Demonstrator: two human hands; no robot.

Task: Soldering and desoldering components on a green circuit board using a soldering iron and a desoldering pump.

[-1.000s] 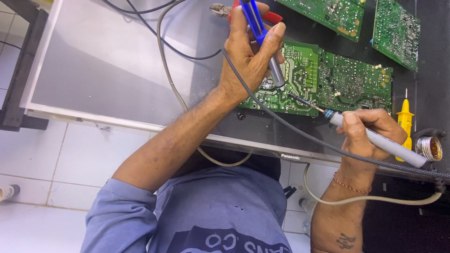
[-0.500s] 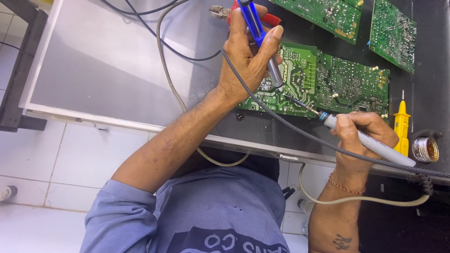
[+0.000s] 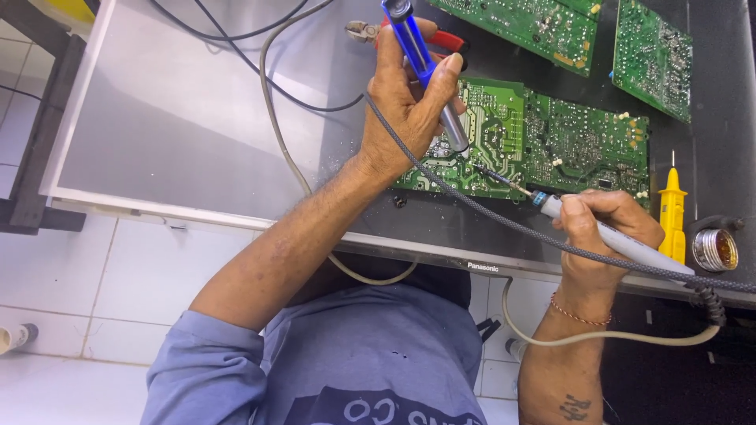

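My left hand (image 3: 409, 102) grips a blue pump-style desoldering tool (image 3: 429, 71), its metal tip resting on a green circuit board (image 3: 567, 142). My right hand (image 3: 606, 224) holds a grey soldering iron (image 3: 622, 240) like a pen, its thin tip touching the same board just right of the pump's tip. A braided grey cable (image 3: 488, 212) runs from the iron across my left wrist. The board lies solder side up on a dark panel (image 3: 709, 118).
Two more green boards (image 3: 654, 47) lie at the top right. A yellow screwdriver (image 3: 673, 212) and a round metal tin (image 3: 715, 249) sit right of my right hand. Red-handled cutters (image 3: 366, 31) lie behind my left hand. A grey sheet (image 3: 181, 118) covers the left.
Both hands stay on the board; the iron's tip and the pump's tip hold almost the same spot. The view has shifted slightly.
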